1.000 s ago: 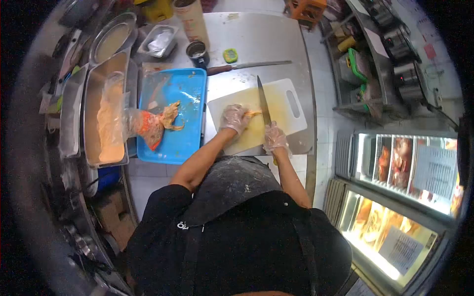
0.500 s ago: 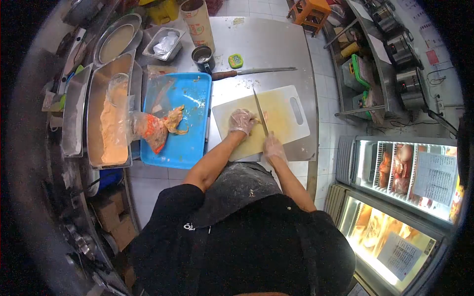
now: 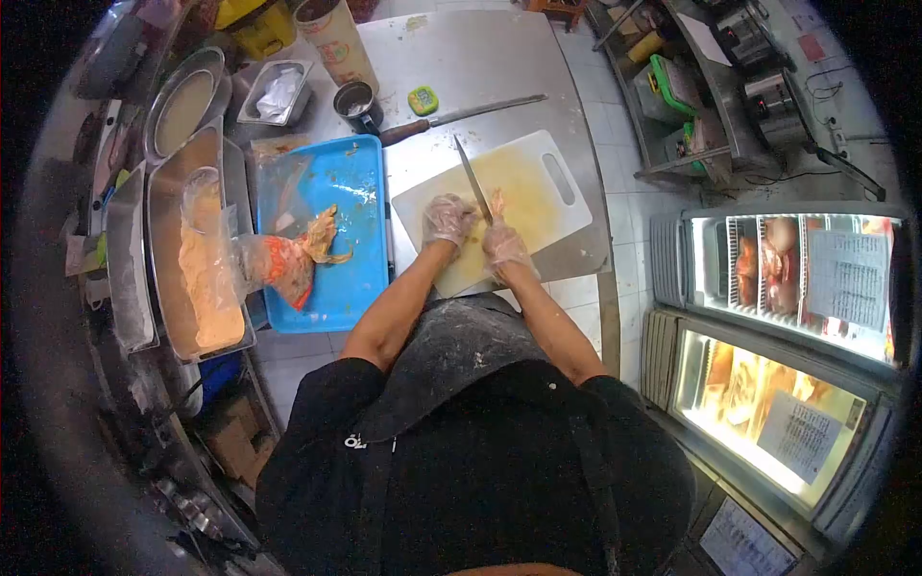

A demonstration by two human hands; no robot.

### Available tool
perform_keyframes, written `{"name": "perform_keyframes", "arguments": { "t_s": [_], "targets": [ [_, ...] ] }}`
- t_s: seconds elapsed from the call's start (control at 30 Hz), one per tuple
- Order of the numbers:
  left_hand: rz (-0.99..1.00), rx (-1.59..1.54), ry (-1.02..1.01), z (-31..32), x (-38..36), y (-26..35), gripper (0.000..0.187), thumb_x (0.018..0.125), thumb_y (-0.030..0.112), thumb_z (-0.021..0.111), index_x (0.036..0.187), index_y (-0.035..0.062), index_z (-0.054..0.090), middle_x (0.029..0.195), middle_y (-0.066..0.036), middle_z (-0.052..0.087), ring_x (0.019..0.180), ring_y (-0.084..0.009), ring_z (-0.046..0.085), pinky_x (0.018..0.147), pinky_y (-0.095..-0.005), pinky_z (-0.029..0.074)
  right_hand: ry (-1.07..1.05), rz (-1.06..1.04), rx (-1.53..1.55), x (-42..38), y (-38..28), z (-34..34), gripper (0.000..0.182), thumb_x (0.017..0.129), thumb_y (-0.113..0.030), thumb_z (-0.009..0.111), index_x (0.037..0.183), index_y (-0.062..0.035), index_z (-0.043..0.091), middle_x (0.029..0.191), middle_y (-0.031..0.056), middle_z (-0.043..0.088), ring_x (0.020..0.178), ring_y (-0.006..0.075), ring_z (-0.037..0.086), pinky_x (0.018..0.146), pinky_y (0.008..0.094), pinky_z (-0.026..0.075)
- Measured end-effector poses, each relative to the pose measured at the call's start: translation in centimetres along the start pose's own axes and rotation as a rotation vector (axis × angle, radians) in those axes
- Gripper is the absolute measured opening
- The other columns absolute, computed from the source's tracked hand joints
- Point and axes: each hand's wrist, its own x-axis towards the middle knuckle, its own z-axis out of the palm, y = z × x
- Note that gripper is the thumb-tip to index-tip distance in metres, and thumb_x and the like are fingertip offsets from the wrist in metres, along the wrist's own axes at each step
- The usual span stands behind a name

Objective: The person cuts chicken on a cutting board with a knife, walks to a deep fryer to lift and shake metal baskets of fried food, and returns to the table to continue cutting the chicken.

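On a white cutting board (image 3: 569, 223) with a yellowish, worn middle, both of my hands wear clear plastic gloves. My right hand (image 3: 507, 250) is wrapped round the handle of a long knife (image 3: 471, 173), its blade pointing away and slightly left. Just left of the knife, my left hand (image 3: 448, 219) rests on the board with fingers curled; whatever is under them is hidden. Against the right side of the blade lies a small orange-pink piece of meat (image 3: 497, 204).
Left of the board, a blue tray (image 3: 344, 288) bears a plastic bag of reddish meat (image 3: 286, 264). Beyond it stands a steel pan of orange powder (image 3: 213, 307). A sharpening steel (image 3: 490, 108), a green timer (image 3: 423, 99) and a metal mug (image 3: 357, 106) are behind the board.
The whole view has turned and shifted a little. My right hand and the knife have come nearer my left hand, and a meat piece now shows right of the blade.
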Motion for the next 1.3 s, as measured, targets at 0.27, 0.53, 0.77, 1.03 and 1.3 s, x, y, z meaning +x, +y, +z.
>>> {"name": "perform_keyframes", "arguments": {
  "t_s": [0.27, 0.53, 0.77, 1.03, 1.3],
  "targets": [
    [-0.066, -0.24, 0.171, -1.5, -0.7, -0.1, 0.024, 0.072, 0.032, 0.057, 0.08, 0.0115, 0.065, 0.085, -0.011, 0.061, 0.082, -0.0289, 0.055, 0.074, -0.039, 0.044, -0.053, 0.025, -0.08, -5.8, 3.3, -1.3, 0.028, 0.08, -0.023, 0.045, 0.096, -0.0001, 0.045, 0.083, 0.0278, 0.056, 0.082, 0.0418, 0.055, 0.071, 0.048, 0.044],
    [-0.011, -0.17, 0.249, -1.6, -1.8, -1.4, 0.022, 0.071, 0.029, 0.059, 0.084, 0.0121, 0.064, 0.085, -0.012, 0.061, 0.08, -0.0294, 0.056, 0.076, -0.0384, 0.044, 0.006, -0.019, 0.077, -0.7, -0.7, 0.2, 0.027, 0.079, -0.022, 0.044, 0.098, -0.0028, 0.047, 0.084, 0.0277, 0.056, 0.081, 0.0418, 0.056, 0.071, 0.0464, 0.045],
    [-0.129, -0.089, 0.038, -1.1, -0.9, -1.0, 0.023, 0.071, 0.029, 0.059, 0.082, 0.009, 0.064, 0.084, -0.014, 0.06, 0.085, -0.0293, 0.055, 0.077, -0.0377, 0.044, -0.087, 0.159, 0.077, -4.9, 1.0, 0.0, 0.028, 0.082, -0.024, 0.042, 0.097, -0.0014, 0.048, 0.082, 0.0277, 0.057, 0.082, 0.0407, 0.056, 0.07, 0.0481, 0.045],
    [-0.219, -0.143, 0.097, 0.9, -0.1, -3.3, 0.023, 0.075, 0.028, 0.053, 0.077, 0.0086, 0.065, 0.082, -0.015, 0.06, 0.077, -0.0311, 0.057, 0.072, -0.0417, 0.044, -0.014, -0.115, -0.207, -3.5, 2.4, -0.3, 0.023, 0.082, -0.023, 0.044, 0.088, -0.0017, 0.049, 0.075, 0.0238, 0.058, 0.075, 0.0384, 0.058, 0.066, 0.0463, 0.045],
    [-0.111, 0.239, 0.387, -0.9, -9.4, -4.4, 0.032, 0.084, 0.025, 0.043, 0.101, 0.0014, 0.057, 0.094, -0.009, 0.06, 0.078, -0.0225, 0.056, 0.066, -0.0322, 0.044, 0.035, -0.539, -0.489, -1.3, 2.3, -5.4, 0.032, 0.077, -0.02, 0.047, 0.103, -0.0023, 0.053, 0.107, 0.0171, 0.051, 0.098, 0.0315, 0.047, 0.085, 0.0371, 0.037]
  ]
}}
